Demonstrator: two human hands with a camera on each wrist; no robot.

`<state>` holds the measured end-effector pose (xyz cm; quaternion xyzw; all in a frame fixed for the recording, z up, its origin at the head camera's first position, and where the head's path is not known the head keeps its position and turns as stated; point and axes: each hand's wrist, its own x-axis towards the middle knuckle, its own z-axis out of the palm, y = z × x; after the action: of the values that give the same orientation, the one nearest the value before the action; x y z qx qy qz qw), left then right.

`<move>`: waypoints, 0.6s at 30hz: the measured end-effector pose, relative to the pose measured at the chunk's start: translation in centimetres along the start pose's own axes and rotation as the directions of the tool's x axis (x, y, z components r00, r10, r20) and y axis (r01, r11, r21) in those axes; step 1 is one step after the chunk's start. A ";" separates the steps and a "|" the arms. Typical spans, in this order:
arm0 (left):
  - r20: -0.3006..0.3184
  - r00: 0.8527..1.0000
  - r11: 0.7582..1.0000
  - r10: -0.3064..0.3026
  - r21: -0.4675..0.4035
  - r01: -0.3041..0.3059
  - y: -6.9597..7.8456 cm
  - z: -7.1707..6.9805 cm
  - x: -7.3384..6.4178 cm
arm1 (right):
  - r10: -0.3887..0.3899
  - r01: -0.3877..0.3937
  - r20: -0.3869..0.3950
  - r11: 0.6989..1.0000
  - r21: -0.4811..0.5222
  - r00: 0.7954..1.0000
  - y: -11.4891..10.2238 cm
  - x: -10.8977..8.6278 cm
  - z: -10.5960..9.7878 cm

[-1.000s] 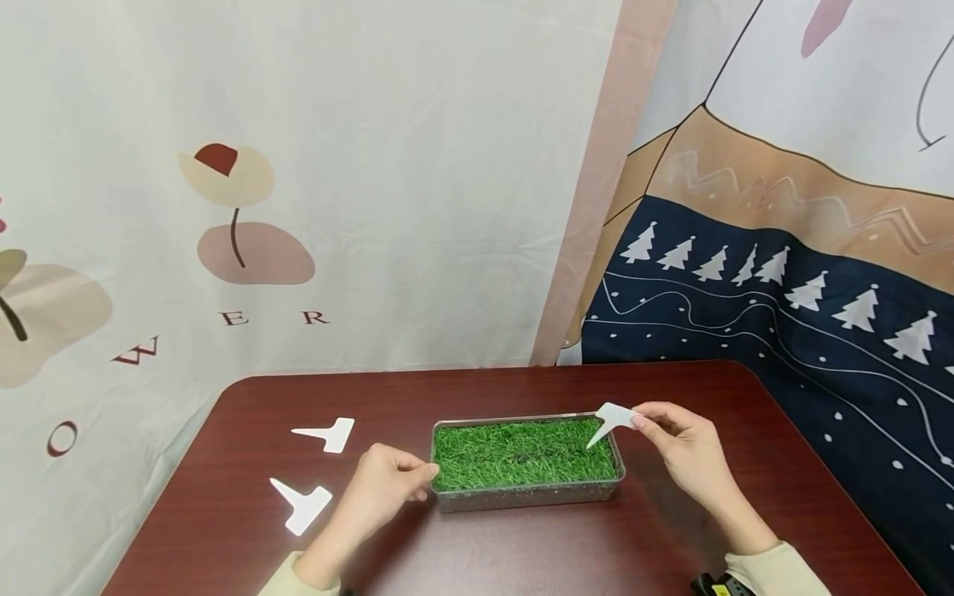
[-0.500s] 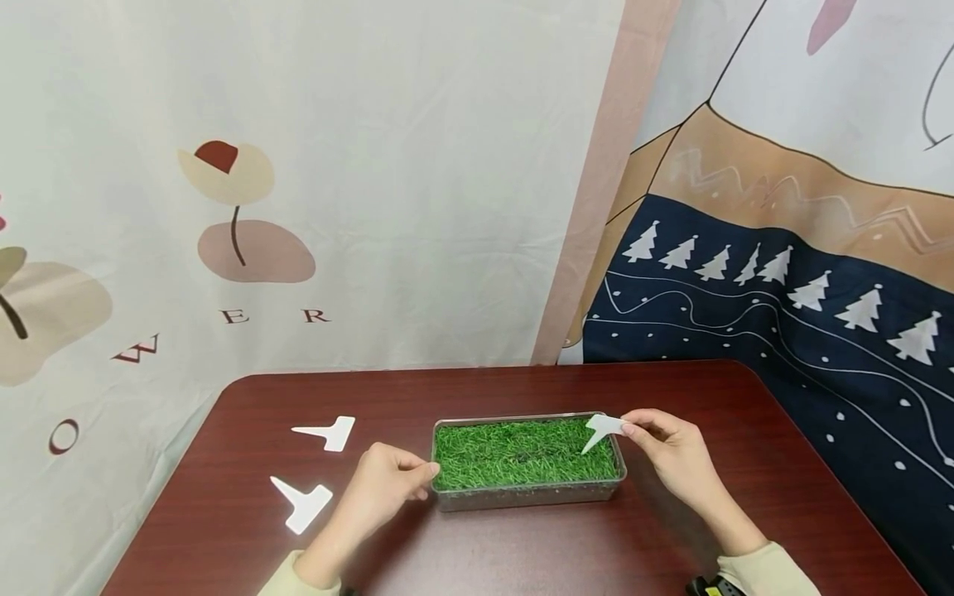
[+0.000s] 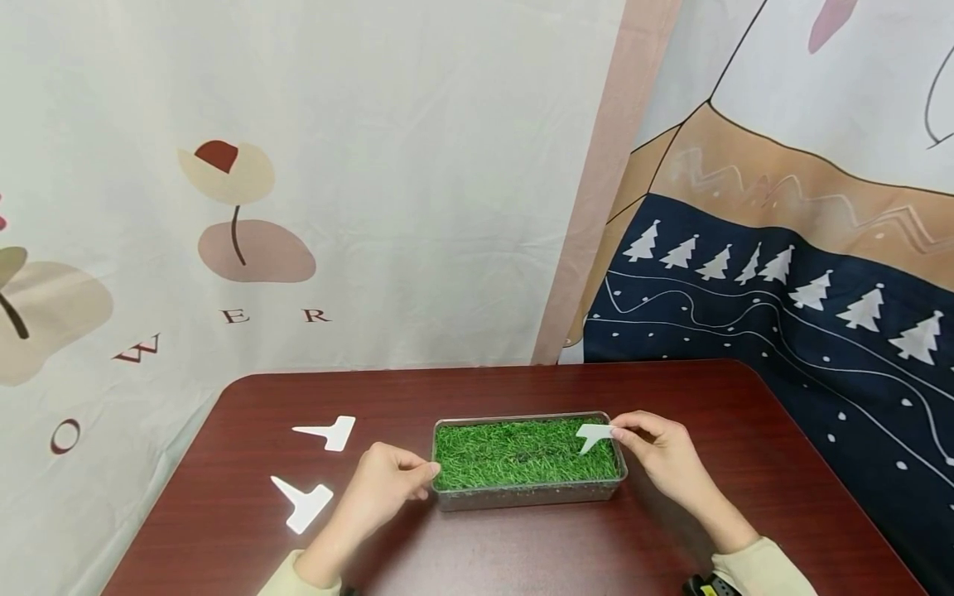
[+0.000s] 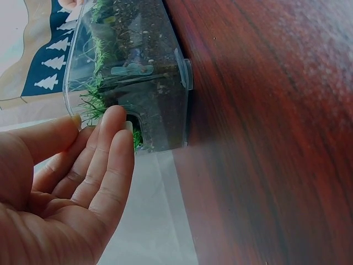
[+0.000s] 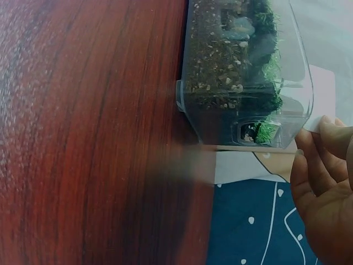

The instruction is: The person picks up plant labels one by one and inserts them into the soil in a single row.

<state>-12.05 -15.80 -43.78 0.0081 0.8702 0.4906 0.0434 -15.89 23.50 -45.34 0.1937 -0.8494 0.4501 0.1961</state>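
Note:
A clear plastic box (image 3: 529, 497) filled with soil and topped with green grass (image 3: 514, 454) sits on the table. Its left end rim is pinched between the thumb and fingers of my left hand (image 3: 387, 482). At the other end, my right hand (image 3: 665, 451) pinches a white T-shaped plant label (image 3: 593, 432) by its head. The label's pointed stem slants down to the grass near the right end; whether the tip has entered it, I cannot tell. In the right wrist view the label (image 5: 322, 96) shows behind the box's rim.
Two more white plant labels lie flat left of the box, one farther back (image 3: 335, 433) and one nearer (image 3: 305, 507). The dark red wooden table (image 3: 522, 555) ends at a pale printed curtain (image 3: 417, 207) behind.
My right hand has moved left and slightly down, bringing the plant label from the box's right rim over to the grass. My left hand has stayed at the left rim.

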 end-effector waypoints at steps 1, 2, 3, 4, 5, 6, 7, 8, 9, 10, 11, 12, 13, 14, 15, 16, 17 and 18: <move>0.001 1.000 1.000 -0.002 -0.001 0.002 0.0 0.0 0.0 | -0.013 0.013 0.005 1.000 -0.003 1.000 0.0 0.0 0.0; 0.001 1.000 1.000 -0.003 0.000 0.003 0.0 0.0 0.0 | -0.023 0.024 0.008 1.000 -0.011 1.000 0.0 0.1 0.1; 0.001 1.000 1.000 -0.005 0.000 0.005 0.0 0.0 0.0 | -0.033 0.033 0.008 0.999 -0.019 0.999 0.1 0.1 0.1; 0.002 1.000 1.000 -0.006 -0.002 0.006 0.0 0.0 0.0 | -0.042 0.042 0.008 0.999 -0.027 0.999 0.1 0.1 0.2; 0.002 1.000 1.000 -0.008 -0.001 0.008 0.1 0.0 0.0 | -0.051 0.051 0.010 0.998 -0.032 0.999 0.2 0.2 0.2; 0.002 1.000 1.000 -0.010 -0.001 0.010 0.1 0.0 0.0 | -0.060 0.060 0.010 0.997 -0.037 0.998 0.2 0.2 0.2; 0.002 1.000 1.000 -0.013 -0.002 0.013 0.1 0.0 0.0 | -0.069 0.069 0.011 0.997 -0.041 0.998 0.2 0.2 0.2; 0.002 1.000 1.000 -0.015 -0.001 0.015 0.1 0.0 0.0 | -0.078 0.078 0.011 0.996 -0.046 0.997 0.3 0.3 0.3; 0.001 1.000 1.000 -0.017 0.000 0.017 0.1 0.0 0.0 | -0.085 0.086 0.012 0.995 -0.048 0.996 0.3 0.3 0.3; 0.002 1.000 1.000 -0.019 0.001 0.019 0.1 0.0 0.0 | -0.092 0.093 0.012 0.994 -0.050 0.996 0.3 0.3 0.3; 0.002 1.000 1.000 -0.021 0.002 0.021 0.1 0.0 0.0 | -0.098 0.098 0.013 0.994 -0.052 0.995 0.3 0.4 0.3; 0.003 1.000 1.000 -0.023 0.001 0.023 0.1 0.0 -0.1 | -0.104 0.104 0.014 0.993 -0.055 0.995 0.3 0.4 0.3; 0.004 1.000 1.000 -0.024 0.001 0.024 0.2 0.0 -0.1 | -0.110 0.110 0.015 0.992 -0.059 0.994 0.3 0.4 0.4; 0.004 1.000 1.000 -0.025 0.000 0.025 0.2 0.0 -0.1 | -0.115 0.116 0.017 0.991 -0.061 0.993 0.3 0.4 0.4; 0.004 1.000 1.000 -0.025 -0.001 0.025 0.2 0.0 -0.1 | -0.121 0.122 0.019 0.991 -0.062 0.992 0.3 0.4 0.4; 0.005 1.000 1.000 -0.026 -0.001 0.026 0.2 0.0 -0.1 | -0.127 0.128 0.024 0.990 -0.063 0.992 0.3 0.4 0.4; 0.005 1.000 1.000 -0.026 -0.002 0.026 0.2 0.0 -0.1 | -0.133 0.135 0.028 0.989 -0.062 0.991 0.3 0.5 0.5; 0.005 1.000 1.000 -0.026 -0.003 0.026 0.2 0.0 -0.1 | -0.140 0.142 0.033 0.988 -0.061 0.990 0.3 0.5 0.5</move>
<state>-11.97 -15.71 -43.55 -0.0019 0.8695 0.4912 0.0519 -16.51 23.17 -45.56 0.2534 -0.8501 0.4051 0.2214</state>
